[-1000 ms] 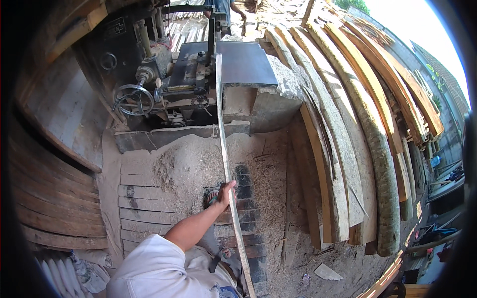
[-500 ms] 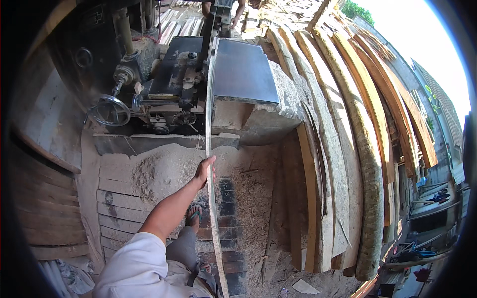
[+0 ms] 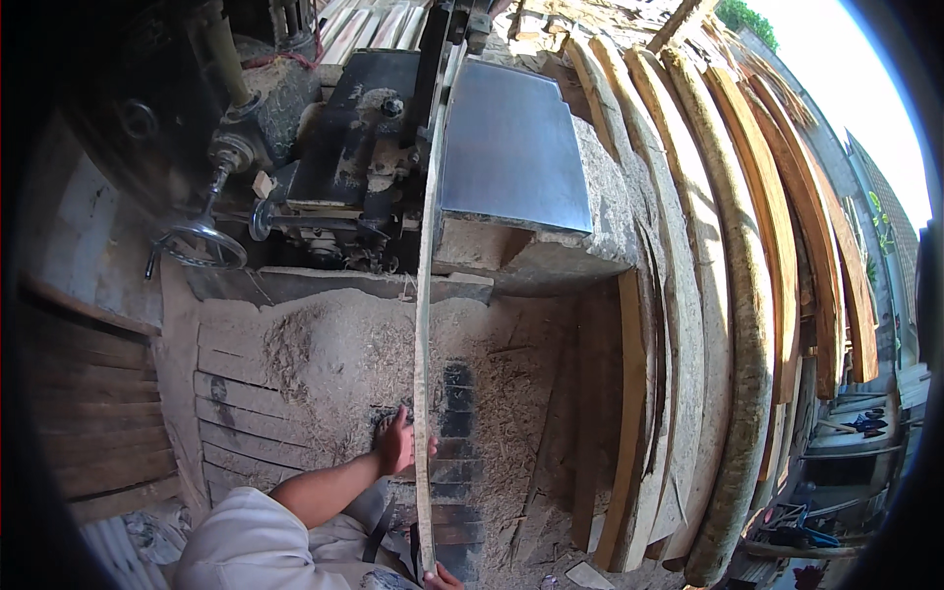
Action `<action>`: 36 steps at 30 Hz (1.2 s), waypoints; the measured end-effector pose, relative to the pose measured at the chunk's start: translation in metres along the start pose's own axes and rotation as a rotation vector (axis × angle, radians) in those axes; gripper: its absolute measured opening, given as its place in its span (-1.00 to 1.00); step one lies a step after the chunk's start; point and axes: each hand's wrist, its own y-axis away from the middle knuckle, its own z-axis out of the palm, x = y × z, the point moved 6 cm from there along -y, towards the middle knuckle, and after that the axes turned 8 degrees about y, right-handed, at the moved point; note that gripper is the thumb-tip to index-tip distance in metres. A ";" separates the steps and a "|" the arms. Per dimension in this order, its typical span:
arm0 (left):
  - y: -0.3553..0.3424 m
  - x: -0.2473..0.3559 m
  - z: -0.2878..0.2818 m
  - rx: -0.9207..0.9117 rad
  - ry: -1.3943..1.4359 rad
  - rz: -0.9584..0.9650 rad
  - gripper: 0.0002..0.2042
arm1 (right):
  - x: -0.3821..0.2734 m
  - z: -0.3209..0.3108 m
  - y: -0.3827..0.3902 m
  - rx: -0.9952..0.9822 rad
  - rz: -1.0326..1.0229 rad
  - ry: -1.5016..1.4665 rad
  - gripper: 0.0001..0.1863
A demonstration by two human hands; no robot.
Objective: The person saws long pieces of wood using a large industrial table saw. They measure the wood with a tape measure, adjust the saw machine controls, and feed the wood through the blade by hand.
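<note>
A long, thin wooden strip (image 3: 423, 344) runs from my body up to the dark metal sawing machine (image 3: 379, 157), along the edge of its smooth metal table (image 3: 516, 147). My left hand (image 3: 396, 447) is at the near half of the strip. Its thumb points up, apart from the wood, while its fingers reach beneath and show on the far side, loosely open. Low in the picture, my right hand (image 3: 444, 578) pinches the strip's near end; part of it is cut off by the lower edge.
A chrome handwheel (image 3: 205, 244) juts from the machine's left. Sawdust (image 3: 339, 344) is heaped on the slatted floor before it. Long planks (image 3: 678, 295) and a bark-covered log (image 3: 744, 324) are stacked on the right. A foot rests partly behind my left hand.
My left hand has slid back toward me along the strip and loosened. The strip's near end and my right hand have come into view. The whole view has shifted slightly.
</note>
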 end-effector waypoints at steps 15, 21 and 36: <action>0.095 -0.219 -0.022 -0.248 -0.021 -0.279 -0.56 | -0.332 0.093 -0.073 -0.005 -0.302 0.263 -0.30; 0.056 -0.092 0.035 -0.045 0.278 -0.257 -0.28 | -0.476 0.124 -0.134 -0.033 -0.476 0.356 -0.20; -0.051 0.197 0.106 -0.157 0.159 -0.082 0.08 | -0.471 0.087 -0.111 0.117 -1.247 0.743 -0.54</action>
